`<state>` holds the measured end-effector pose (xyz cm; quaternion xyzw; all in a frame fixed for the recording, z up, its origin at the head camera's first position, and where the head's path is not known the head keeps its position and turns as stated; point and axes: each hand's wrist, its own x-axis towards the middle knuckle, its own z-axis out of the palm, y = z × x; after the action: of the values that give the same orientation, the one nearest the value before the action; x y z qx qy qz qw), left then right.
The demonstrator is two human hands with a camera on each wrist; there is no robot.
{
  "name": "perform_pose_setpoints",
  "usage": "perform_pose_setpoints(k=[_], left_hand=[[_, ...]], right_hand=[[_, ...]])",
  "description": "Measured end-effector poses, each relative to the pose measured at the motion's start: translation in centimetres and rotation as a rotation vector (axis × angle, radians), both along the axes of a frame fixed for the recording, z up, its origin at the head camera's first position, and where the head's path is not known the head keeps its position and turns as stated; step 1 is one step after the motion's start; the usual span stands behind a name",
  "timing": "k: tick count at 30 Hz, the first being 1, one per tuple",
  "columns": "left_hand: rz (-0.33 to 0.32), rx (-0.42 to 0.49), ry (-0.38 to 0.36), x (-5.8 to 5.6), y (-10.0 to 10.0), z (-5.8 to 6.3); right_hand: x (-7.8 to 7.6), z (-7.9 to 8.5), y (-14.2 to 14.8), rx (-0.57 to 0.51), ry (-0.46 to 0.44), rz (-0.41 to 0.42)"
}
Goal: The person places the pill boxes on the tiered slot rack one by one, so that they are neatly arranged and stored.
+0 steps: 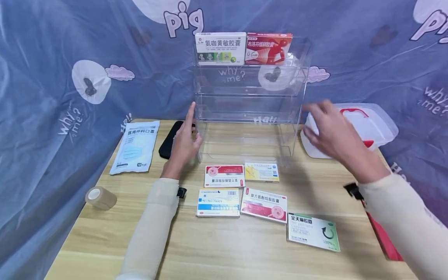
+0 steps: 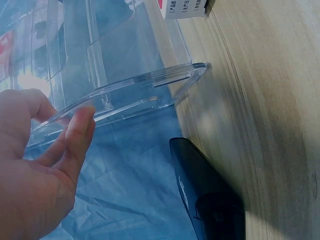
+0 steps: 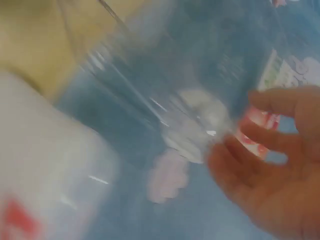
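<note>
Steadying the clear acrylic tiered rack (image 1: 245,107): apparently the step in hand; the rack stands upright on the pale wood-grain table (image 1: 227,252), toward the back.
Left hand (image 1: 184,146): fingers nearly straight against the rack's left side panel, holding no box.
Right hand (image 1: 330,128): fingers apart, no item held, raised by the rack's right side; blur hides whether the fingertips touch it.
Top tier: a white-and-green cardboard box (image 1: 221,48) beside a red cardboard box (image 1: 268,48), both leaning back.
Best grip: flat fingers on both side panels, pressing evenly; clear acrylic probably slides easily, so a one-sided push could skew it or shift the top boxes.
Right-side clearance: watch the translucent white plastic tub (image 1: 379,124), near the right hand.
Front clearance: keep the base off the yellow-and-white cardboard box (image 1: 261,172), lying flat just before it.
</note>
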<state>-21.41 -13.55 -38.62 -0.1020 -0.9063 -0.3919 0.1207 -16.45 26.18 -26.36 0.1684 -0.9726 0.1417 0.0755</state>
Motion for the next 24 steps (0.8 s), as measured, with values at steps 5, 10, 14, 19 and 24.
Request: perform_pose_setpoints(k=[5, 10, 14, 19, 24], left_hand=[[-0.003, 0.003, -0.003, -0.3, 0.0, 0.1], [0.016, 0.002, -0.011, -0.2, -0.2, 0.0], [0.015, 0.004, -0.013, -0.2, -0.1, 0.1], [0.017, 0.011, -0.025, -0.2, -0.1, 0.2], [0.019, 0.017, -0.036, -0.1, -0.1, 0.1]], right_hand=[[4.0, -5.0, 3.8, 0.082, -0.539, 0.090], [8.2, -9.9, 7.7, -0.019, -0.792, 0.141], [11.6, -12.1, 10.0, -0.173, -0.889, 0.157], [14.8, -13.2, 11.2, -0.306, -0.951, 0.152], [16.5, -13.8, 10.7, -0.214, -0.897, 0.072]])
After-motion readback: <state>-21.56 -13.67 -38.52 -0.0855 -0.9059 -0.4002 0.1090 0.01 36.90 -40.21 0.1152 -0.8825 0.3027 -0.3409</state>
